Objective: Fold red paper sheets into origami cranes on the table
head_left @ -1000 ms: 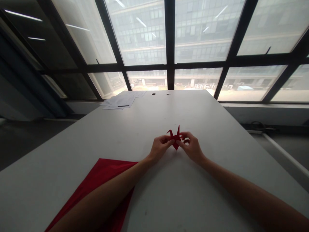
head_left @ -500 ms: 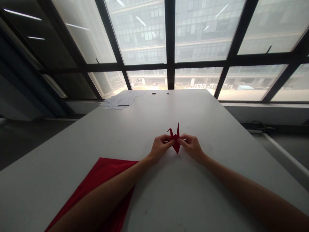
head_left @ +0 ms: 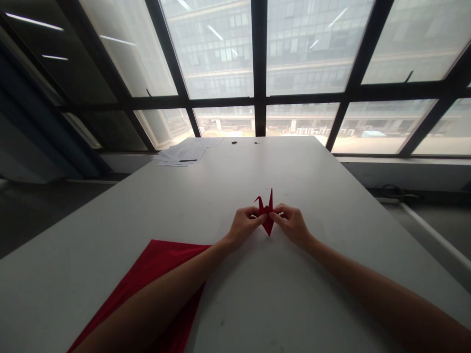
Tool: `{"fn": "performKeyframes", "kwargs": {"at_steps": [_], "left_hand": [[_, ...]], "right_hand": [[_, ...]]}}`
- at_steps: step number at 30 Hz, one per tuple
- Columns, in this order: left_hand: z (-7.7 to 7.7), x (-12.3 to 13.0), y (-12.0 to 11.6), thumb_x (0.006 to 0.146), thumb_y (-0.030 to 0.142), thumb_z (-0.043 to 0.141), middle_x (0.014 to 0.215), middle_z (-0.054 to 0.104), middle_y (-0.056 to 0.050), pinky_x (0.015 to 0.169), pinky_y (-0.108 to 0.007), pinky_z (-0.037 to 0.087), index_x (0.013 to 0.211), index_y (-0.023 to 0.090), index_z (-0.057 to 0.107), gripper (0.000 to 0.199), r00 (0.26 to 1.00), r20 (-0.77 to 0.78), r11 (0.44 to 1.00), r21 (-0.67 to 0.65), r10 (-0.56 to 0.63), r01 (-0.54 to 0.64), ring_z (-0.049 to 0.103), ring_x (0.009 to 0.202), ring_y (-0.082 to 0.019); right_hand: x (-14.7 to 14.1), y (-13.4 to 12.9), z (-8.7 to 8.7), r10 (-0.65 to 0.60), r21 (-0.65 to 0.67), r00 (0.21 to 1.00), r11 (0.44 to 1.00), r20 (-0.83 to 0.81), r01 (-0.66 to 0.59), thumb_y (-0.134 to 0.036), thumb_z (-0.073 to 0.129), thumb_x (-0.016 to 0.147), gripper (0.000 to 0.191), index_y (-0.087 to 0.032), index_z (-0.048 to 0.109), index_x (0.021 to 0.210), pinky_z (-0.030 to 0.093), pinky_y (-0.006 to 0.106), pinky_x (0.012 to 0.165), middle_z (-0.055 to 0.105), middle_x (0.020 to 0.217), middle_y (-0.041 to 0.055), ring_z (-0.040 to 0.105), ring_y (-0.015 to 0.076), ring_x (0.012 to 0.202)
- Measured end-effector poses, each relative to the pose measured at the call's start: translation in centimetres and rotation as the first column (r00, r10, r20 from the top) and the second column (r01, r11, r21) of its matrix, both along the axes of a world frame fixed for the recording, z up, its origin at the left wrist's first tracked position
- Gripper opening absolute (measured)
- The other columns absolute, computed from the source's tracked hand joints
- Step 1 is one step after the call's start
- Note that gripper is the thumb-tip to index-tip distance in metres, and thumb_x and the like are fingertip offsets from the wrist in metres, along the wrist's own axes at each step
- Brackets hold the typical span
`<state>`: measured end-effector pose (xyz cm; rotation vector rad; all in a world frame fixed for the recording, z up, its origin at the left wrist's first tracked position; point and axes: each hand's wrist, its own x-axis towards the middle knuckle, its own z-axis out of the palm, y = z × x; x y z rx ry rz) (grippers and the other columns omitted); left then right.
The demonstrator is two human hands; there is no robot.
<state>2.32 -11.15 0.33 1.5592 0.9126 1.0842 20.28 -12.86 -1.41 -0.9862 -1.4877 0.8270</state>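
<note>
- Windows point(head_left: 221, 54): dark-framed panes across the far side, a building beyond.
- Desk point(head_left: 265, 294): pale, reaching from the near edge of view toward the windows.
- Red sheet point(head_left: 150, 262): flat on the desk at near left, partly hidden under the left forearm.
- Papers point(head_left: 180, 152): loosely overlapped at the desk's far left.
- Left hand point(head_left: 245, 221): fingers curled, thumb and fingers pinching the crane's left side.
- Right hand point(head_left: 292, 223): likewise nearly closed, pinching its right side.
- Crane point(head_left: 268, 227): red, between both hands over mid-desk, two thin points up, one bent.
- Strip point(head_left: 188, 160): dark, on the papers, perhaps a pen.
</note>
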Motion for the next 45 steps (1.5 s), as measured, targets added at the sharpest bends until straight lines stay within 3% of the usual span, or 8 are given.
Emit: {"fn": "performKeyframes", "kwargs": {"at_steps": [5,15,21,29,36,40,45], "left_hand": [[0.11,-0.12,-0.03,0.078,0.040,0.076,0.083,0.073,-0.008,0.064,-0.025,0.046,0.088,0.012,0.076,0.030,1.000,-0.024,1.000,-0.002,-0.019,0.019,0.063,0.072,-0.018],[0.14,-0.33,-0.02,0.077,0.039,0.077,0.078,0.071,-0.006,0.067,-0.026,0.047,0.081,0.013,0.075,0.026,0.994,0.080,0.996,-0.048,-0.071,0.075,0.062,0.071,-0.016],[-0.08,-0.42,0.17,0.080,0.042,0.075,0.081,0.071,-0.005,0.066,-0.024,0.045,0.085,0.013,0.074,0.029,0.997,0.038,0.997,-0.047,-0.067,0.069,0.061,0.071,-0.015],[0.17,-0.36,0.04,0.077,0.044,0.076,0.075,0.070,-0.005,0.066,-0.026,0.045,0.078,0.013,0.074,0.031,0.997,0.063,0.997,-0.064,-0.046,0.050,0.060,0.068,-0.016],[0.09,-0.32,0.09,0.081,0.044,0.073,0.084,0.073,-0.007,0.068,-0.026,0.046,0.090,0.013,0.076,0.033,0.999,0.032,0.998,-0.058,-0.005,0.007,0.061,0.073,-0.017],[-0.02,-0.33,0.15,0.081,0.045,0.072,0.075,0.070,-0.005,0.064,-0.025,0.043,0.080,0.013,0.075,0.033,0.998,0.033,0.997,-0.042,0.059,-0.057,0.056,0.067,-0.014],[-0.13,-0.28,0.22,0.081,0.048,0.072,0.073,0.068,-0.004,0.063,-0.025,0.042,0.077,0.013,0.073,0.035,0.998,0.049,0.998,-0.046,0.050,-0.048,0.055,0.066,-0.014]], "right_hand": [[0.17,0.19,-0.27,0.052,-0.036,0.995,0.998,-0.090,-0.056,-0.035,0.069,0.084,0.018,-0.018,0.075,0.082,0.048,0.029,0.065,0.071,0.081,0.0056,0.063,0.0189,0.073],[0.30,0.26,-0.32,0.131,-0.115,0.965,0.980,-0.227,-0.160,-0.034,0.073,0.080,0.015,-0.019,0.074,0.077,0.047,0.030,0.069,0.070,0.078,0.0030,0.060,0.0170,0.071],[0.45,0.22,-0.34,0.110,-0.118,0.967,0.983,-0.228,-0.140,-0.035,0.073,0.079,0.017,-0.018,0.071,0.075,0.047,0.029,0.068,0.068,0.074,0.0023,0.059,0.0164,0.069],[0.30,0.25,-0.17,0.099,-0.100,0.989,0.989,-0.107,-0.110,-0.044,0.069,0.081,0.025,-0.018,0.071,0.079,0.048,0.029,0.065,0.069,0.075,0.0026,0.060,0.0170,0.068],[0.33,0.03,0.23,0.082,-0.069,0.979,0.993,-0.189,-0.096,-0.039,0.071,0.081,0.022,-0.019,0.070,0.074,0.049,0.029,0.068,0.068,0.076,0.0030,0.061,0.0173,0.071],[0.28,0.15,-0.02,0.044,-0.085,0.985,0.995,-0.169,-0.059,-0.042,0.070,0.081,0.024,-0.018,0.071,0.078,0.050,0.030,0.067,0.070,0.078,0.0042,0.062,0.0181,0.071],[0.19,0.12,0.07,0.034,-0.091,0.986,0.995,-0.163,-0.050,-0.043,0.071,0.081,0.025,-0.018,0.071,0.078,0.051,0.030,0.068,0.071,0.079,0.0048,0.062,0.0185,0.072]]}}
